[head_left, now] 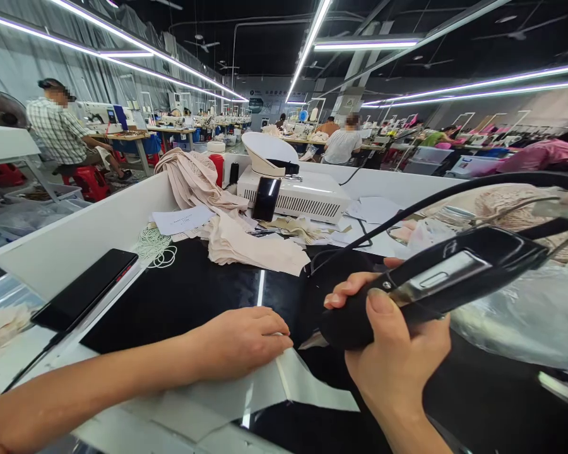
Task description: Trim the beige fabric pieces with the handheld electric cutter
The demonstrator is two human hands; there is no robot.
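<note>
My right hand point(397, 347) is wrapped round a black corded handheld tool point(454, 271) with a silver plate on its side. Its rounded nose points down to the left, and its tip is hidden. To the left, my left hand point(246, 340) rests on a pale fabric piece point(307, 381), its fingers together at the fabric's edge close to the tool's nose. This fabric lies partly over the glossy black work surface point(203, 302) and hangs toward the near edge. Whether the tool touches the cloth I cannot tell.
Beyond my hands lie stacked beige fabric pieces point(250, 246), a vented white box point(303, 195), an upright phone point(266, 198) and green elastic loops point(156, 246). A dark phone point(88, 287) lies at left, a clear plastic bag point(525, 315) at right. A black cable point(407, 205) arches overhead. Co-workers sit beyond.
</note>
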